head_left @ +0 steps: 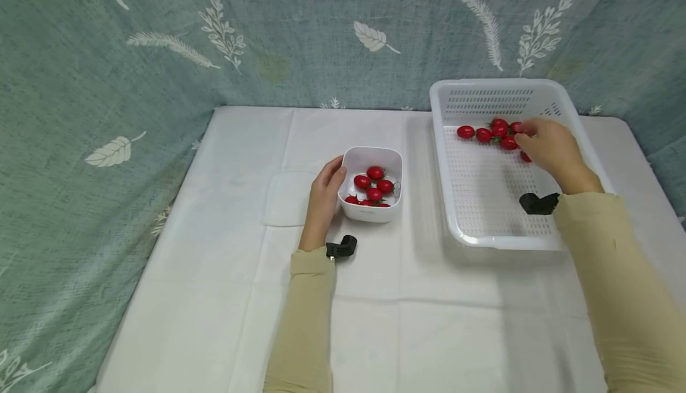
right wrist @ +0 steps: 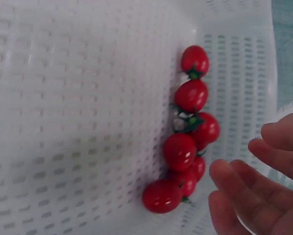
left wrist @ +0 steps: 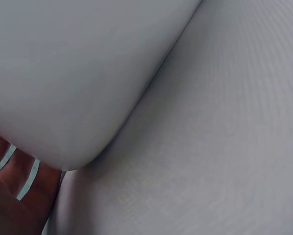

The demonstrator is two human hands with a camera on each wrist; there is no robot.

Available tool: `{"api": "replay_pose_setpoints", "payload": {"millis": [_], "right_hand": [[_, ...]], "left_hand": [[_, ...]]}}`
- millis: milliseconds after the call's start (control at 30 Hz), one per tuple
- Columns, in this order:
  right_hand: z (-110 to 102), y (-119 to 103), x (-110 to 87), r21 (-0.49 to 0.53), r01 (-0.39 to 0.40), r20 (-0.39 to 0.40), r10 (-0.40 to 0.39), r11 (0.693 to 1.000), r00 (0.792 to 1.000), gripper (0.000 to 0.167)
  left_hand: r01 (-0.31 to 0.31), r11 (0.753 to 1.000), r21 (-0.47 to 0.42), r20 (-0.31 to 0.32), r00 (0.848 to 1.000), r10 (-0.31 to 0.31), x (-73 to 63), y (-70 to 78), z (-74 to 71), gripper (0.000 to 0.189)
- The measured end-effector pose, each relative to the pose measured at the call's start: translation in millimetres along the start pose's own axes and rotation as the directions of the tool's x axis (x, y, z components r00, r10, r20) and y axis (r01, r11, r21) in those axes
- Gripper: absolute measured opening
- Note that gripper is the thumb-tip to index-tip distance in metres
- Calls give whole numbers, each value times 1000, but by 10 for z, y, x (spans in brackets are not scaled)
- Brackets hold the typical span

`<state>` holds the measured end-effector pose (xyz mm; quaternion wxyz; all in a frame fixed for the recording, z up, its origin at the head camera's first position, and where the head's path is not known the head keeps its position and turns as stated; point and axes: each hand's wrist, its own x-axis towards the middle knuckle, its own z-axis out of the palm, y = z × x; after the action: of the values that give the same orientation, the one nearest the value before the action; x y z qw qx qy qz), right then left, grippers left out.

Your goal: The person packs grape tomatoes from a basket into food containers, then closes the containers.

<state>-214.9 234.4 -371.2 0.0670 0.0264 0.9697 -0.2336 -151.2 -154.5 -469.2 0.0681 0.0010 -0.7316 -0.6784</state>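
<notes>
My left hand (head_left: pixel 324 193) holds the left side of a small white square container (head_left: pixel 370 214), its thumb at the rim. The left wrist view shows fingers (left wrist: pixel 36 183) beside the container's rounded corner. Inside the container lie several red cherry tomatoes (head_left: pixel 374 194) with green stems. To the right, my right hand (head_left: pixel 552 150) reaches into a large white perforated basket (head_left: pixel 447 184). Its fingers are spread and loosely bent beside a row of cherry tomatoes (right wrist: pixel 179 152) along the basket's far side. Nothing shows between those fingers in the right wrist view.
A flat translucent square lid (head_left: pixel 289 198) lies left of the small container. Both containers stand on a table with a white cloth (head_left: pixel 354 333). A green leaf-patterned curtain (head_left: pixel 321 36) hangs behind and along the left.
</notes>
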Motion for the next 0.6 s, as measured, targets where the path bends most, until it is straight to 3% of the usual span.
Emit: {"api": "replay_pose_setpoints", "payload": {"millis": [300,600], "right_hand": [[101,300,140,-153,34,201,-3,988,980,61],[176,350,200,-145,15,243,20,989,970,69]], "left_hand": [[2,1000,-15,7,1000,-2,0,13,-3,40],[30,1000,-6,7,1000,-30,-17,-9,-18,42]]}}
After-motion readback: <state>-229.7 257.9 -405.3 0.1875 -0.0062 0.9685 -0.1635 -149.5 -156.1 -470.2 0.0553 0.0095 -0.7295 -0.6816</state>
